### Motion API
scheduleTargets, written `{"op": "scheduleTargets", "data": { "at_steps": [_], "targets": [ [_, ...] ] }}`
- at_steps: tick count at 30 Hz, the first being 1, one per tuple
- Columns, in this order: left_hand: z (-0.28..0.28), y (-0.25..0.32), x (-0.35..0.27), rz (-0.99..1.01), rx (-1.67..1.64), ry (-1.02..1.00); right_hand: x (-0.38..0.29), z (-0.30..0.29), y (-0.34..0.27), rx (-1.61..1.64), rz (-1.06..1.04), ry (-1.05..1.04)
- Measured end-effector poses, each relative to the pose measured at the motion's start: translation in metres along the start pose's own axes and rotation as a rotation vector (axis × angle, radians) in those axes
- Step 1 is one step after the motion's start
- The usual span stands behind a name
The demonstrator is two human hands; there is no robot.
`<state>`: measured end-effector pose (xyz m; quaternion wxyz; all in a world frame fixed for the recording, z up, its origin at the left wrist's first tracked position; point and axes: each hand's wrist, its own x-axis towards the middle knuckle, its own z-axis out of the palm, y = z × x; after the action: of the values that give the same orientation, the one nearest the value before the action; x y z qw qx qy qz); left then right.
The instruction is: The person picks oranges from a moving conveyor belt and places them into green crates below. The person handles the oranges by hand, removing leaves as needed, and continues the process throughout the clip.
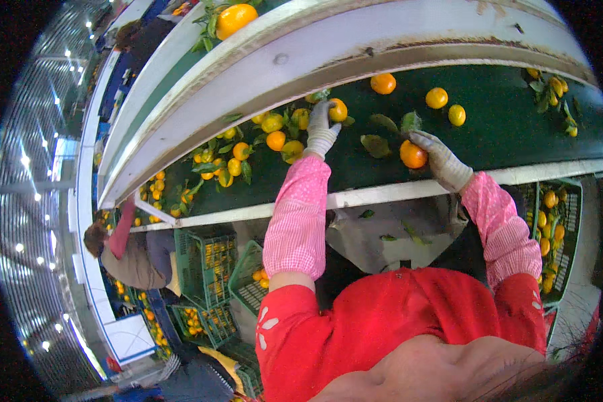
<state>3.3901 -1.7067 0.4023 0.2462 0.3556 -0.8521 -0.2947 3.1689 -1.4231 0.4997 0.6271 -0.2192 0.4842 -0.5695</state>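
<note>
Both my hands wear whitish knit gloves and reach over a dark green conveyor belt [352,161]. My left hand [322,129] has its fingers curled against an orange citrus fruit [338,110], its far side hidden. To the right, my right hand [439,160] grips a deeper orange citrus fruit [413,154], with a green leaf [411,121] standing up beside the fingertips. Loose leaves [375,145] lie between the hands. Close to my left hand, yellow and orange fruit [276,140] with leaves crowd the belt.
A white metal rail [392,193] edges the belt's near side; a tall white wall [301,55] bounds the far side. Single fruit [436,98] lie beyond my right hand. Green crates [193,271] of fruit stand below left, another crate [573,241] at right. A co-worker [135,261] bends at left.
</note>
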Motion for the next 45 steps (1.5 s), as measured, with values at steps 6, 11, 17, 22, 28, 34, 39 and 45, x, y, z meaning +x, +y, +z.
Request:
{"op": "scheduleTargets", "data": {
  "at_steps": [6,11,17,22,28,34,39,45],
  "targets": [
    [0.027,0.038,-0.022,0.086,0.22,-0.189,0.008,-0.015,0.002,0.013,-0.071,-0.02],
    [0.064,0.134,-0.007,0.198,0.225,-0.098,0.015,-0.028,0.012,0.06,-0.043,0.035],
    [0.073,0.142,-0.005,0.051,-0.244,-0.109,-0.008,-0.016,-0.012,-0.405,-0.383,0.028],
    [0.024,0.136,-0.033,0.08,-0.739,0.017,0.007,-0.022,-0.012,-0.13,-0.182,-0.26],
    [0.017,0.182,-0.075,0.385,-0.367,-0.305,-0.017,0.001,-0.014,0.35,0.064,-0.425],
    [0.012,0.075,-0.02,-0.188,-0.23,0.319,0.004,-0.006,-0.025,0.167,-0.238,0.012],
    [0.062,0.156,0.014,-0.53,-0.048,0.105,0.018,-0.049,-0.021,0.524,-0.169,0.155],
    [0.055,0.201,-0.031,-0.666,-1.946,-0.046,0.008,-0.044,-0.015,0.548,-0.102,-0.043]
  ]
}}
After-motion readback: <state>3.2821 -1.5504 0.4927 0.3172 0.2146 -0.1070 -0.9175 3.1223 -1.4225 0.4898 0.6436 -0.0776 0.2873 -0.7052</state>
